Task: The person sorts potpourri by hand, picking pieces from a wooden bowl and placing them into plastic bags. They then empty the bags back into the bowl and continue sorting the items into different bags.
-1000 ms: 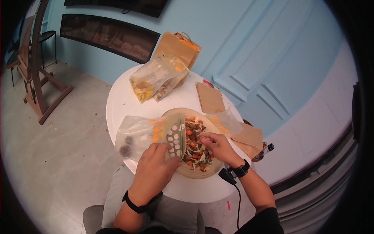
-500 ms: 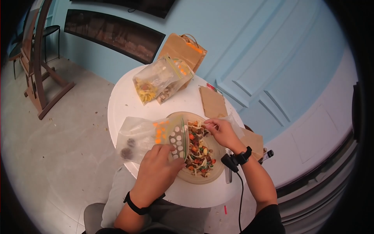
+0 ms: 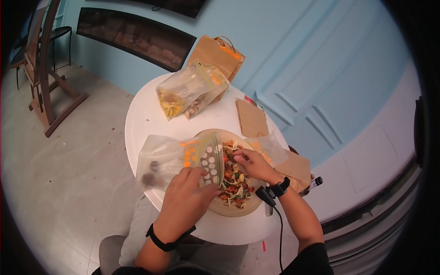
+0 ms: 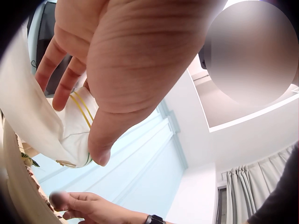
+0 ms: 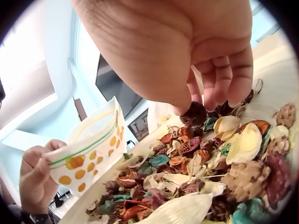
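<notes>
A wide beige bowl (image 3: 233,134) holds potpourri (image 3: 236,179), a mix of dried petals, small cones and coloured pieces. My left hand (image 3: 185,197) pinches the mouth of a frosted zip bag (image 3: 160,149) with orange dots; the bag leans over the bowl's left side, its mouth toward the potpourri. Dark brown round pieces (image 3: 150,178) show through its far-left bottom. Over the bowl, my right hand (image 3: 255,165) pinches a small dark brown cone (image 5: 193,115) between thumb and fingertips, close above the potpourri.
Two filled zip bags (image 3: 176,94) stand at the back of the round white table (image 3: 142,110), before a brown paper bag (image 3: 206,48). Folded kraft paper (image 3: 251,118) lies at right, with another dotted bag (image 3: 266,145) and a brown packet (image 3: 293,170) beside the bowl.
My right hand moved out to the bowl's far right rim, then came back over the potpourri toward the bag. The left hand keeps its hold on the bag's mouth.
</notes>
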The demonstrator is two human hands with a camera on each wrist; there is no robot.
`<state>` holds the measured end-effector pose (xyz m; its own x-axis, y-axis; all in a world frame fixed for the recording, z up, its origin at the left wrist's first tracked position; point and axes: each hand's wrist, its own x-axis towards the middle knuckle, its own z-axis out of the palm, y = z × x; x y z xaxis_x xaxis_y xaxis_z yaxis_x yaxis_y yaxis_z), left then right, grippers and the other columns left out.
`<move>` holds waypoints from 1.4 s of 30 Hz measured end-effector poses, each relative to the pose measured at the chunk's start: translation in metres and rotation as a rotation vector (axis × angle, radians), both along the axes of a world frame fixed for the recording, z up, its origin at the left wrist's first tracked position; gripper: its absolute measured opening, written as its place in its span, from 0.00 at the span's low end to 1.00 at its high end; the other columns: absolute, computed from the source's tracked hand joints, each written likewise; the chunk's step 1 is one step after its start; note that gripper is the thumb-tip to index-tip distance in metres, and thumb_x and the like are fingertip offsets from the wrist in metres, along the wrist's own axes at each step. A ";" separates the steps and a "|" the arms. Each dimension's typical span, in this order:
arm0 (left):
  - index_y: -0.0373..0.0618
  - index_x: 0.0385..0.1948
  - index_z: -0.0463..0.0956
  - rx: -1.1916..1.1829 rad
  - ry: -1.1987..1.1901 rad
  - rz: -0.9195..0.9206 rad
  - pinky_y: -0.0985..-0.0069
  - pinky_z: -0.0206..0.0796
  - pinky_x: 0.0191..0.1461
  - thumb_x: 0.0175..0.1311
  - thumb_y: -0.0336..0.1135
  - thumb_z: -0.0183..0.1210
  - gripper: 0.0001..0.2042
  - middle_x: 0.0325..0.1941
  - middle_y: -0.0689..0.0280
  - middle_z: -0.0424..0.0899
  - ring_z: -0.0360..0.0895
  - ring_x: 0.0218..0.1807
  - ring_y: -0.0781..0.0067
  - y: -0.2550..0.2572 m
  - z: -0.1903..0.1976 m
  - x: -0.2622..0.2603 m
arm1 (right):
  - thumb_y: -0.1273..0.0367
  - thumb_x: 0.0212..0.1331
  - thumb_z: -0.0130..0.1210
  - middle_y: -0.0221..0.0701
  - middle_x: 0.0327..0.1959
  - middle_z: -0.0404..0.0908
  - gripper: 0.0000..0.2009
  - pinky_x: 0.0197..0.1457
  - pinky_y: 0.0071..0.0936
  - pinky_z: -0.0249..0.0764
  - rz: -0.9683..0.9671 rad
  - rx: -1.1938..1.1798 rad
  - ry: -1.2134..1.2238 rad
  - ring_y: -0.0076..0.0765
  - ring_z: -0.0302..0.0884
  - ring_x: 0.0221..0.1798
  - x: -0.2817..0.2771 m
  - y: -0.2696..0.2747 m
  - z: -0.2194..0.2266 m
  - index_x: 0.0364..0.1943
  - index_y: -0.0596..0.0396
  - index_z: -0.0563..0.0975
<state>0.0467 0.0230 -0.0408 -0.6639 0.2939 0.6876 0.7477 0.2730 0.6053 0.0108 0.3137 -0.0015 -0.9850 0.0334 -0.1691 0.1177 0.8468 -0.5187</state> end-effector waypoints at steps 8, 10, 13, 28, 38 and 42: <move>0.49 0.32 0.87 -0.060 0.023 -0.017 0.64 0.72 0.48 0.51 0.34 0.73 0.07 0.46 0.61 0.80 0.77 0.48 0.57 0.001 0.001 0.000 | 0.69 0.70 0.60 0.20 0.30 0.79 0.18 0.31 0.15 0.71 -0.170 -0.611 -0.002 0.13 0.75 0.32 0.034 -0.012 0.012 0.62 0.56 0.75; 0.48 0.31 0.87 -0.067 0.030 -0.023 0.65 0.72 0.48 0.51 0.34 0.73 0.07 0.46 0.61 0.80 0.77 0.48 0.57 0.002 0.000 0.000 | 0.71 0.68 0.61 0.19 0.27 0.77 0.20 0.30 0.15 0.70 -0.132 -0.656 0.024 0.12 0.73 0.29 0.044 -0.025 0.020 0.62 0.56 0.75; 0.48 0.32 0.87 -0.091 0.016 -0.035 0.65 0.72 0.49 0.52 0.34 0.73 0.07 0.46 0.61 0.80 0.77 0.48 0.57 0.000 0.001 0.003 | 0.72 0.66 0.64 0.19 0.29 0.80 0.22 0.30 0.13 0.68 -0.125 -0.671 -0.009 0.11 0.72 0.27 0.055 -0.041 0.035 0.63 0.55 0.75; 0.50 0.33 0.87 -0.106 0.036 -0.061 0.65 0.73 0.50 0.53 0.33 0.72 0.07 0.47 0.63 0.79 0.77 0.50 0.58 -0.006 -0.002 0.008 | 0.80 0.64 0.46 0.27 0.29 0.79 0.21 0.31 0.16 0.72 -0.107 -0.798 -0.147 0.19 0.77 0.30 0.060 -0.059 0.028 0.61 0.55 0.70; 0.51 0.33 0.87 -0.130 0.068 -0.059 0.66 0.73 0.50 0.52 0.32 0.71 0.06 0.47 0.63 0.79 0.77 0.50 0.60 -0.004 -0.008 0.011 | 0.74 0.62 0.52 0.28 0.20 0.77 0.13 0.28 0.26 0.68 0.016 -0.002 0.013 0.23 0.73 0.22 0.049 -0.086 0.042 0.51 0.54 0.72; 0.51 0.32 0.87 -0.123 0.086 -0.044 0.66 0.73 0.50 0.52 0.32 0.71 0.06 0.47 0.63 0.79 0.77 0.50 0.60 -0.003 -0.008 0.011 | 0.66 0.61 0.57 0.31 0.21 0.79 0.15 0.30 0.36 0.71 -0.047 0.152 0.223 0.39 0.79 0.25 0.046 -0.078 0.040 0.51 0.53 0.74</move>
